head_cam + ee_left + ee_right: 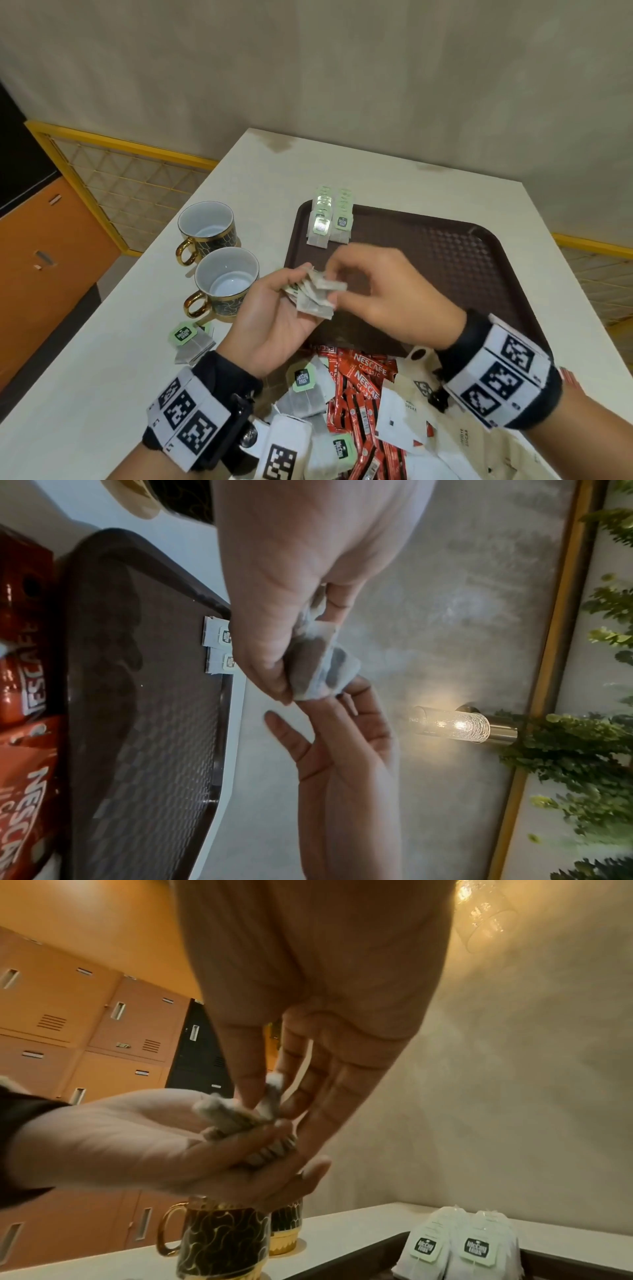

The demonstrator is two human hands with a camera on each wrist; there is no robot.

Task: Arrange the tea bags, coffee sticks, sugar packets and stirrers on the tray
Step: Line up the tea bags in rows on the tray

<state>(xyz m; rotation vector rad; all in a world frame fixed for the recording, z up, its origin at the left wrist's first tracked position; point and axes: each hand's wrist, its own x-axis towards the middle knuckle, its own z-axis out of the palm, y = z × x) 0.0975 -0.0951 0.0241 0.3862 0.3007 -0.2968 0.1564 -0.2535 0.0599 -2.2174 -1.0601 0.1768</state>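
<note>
Two cups (219,260) stand near the table's (102,359) left edge, then the left hand (274,315) holds a bunch of tea bags (313,294) in its curled fingers above the tray's (479,274) left side, and the right hand (387,294) pinches the top one.
</note>
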